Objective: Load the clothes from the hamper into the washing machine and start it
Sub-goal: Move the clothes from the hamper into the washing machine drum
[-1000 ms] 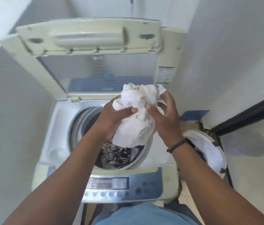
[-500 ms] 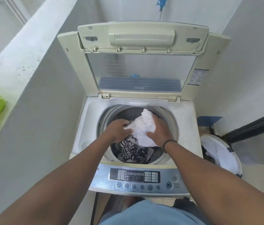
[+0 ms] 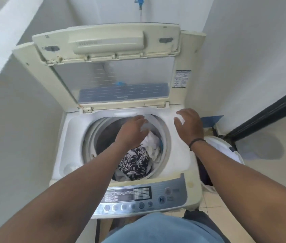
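- the left hand [image 3: 132, 131] hangs over the drum [image 3: 93, 137] of the washing machine [image 3: 61, 155], fingers spread and loose, gripping nothing that shows; motion blur softens the fingertips, so whether they brush the cloth below cannot be told.
- the right hand [image 3: 189, 127] hovers over the machine's white top deck at the right of the opening, fingers splayed wide, empty.
- the white garment [image 3: 152, 142] lies in the drum at the back right, resting against the black-and-white patterned garment [image 3: 135, 163]; both sit below the rim.
- risk: the white cloth looks piled high toward the right side of the drum; left bunched there, the load may sit lopsided and thump in the spin.
- risk: an edge of cloth draped over the drum's rim could catch when the lid [image 3: 107, 42] comes down; it stands propped fully open now.
- risk: the hamper [image 3: 233, 151] beside the machine, low at the right, shows white fabric inside, though whether that is a liner or more clothes cannot be told; starting too soon could leave laundry behind.
- risk: the control panel [image 3: 138, 199] lies close under both forearms, so a careless reach back could press a button before the lid shuts.
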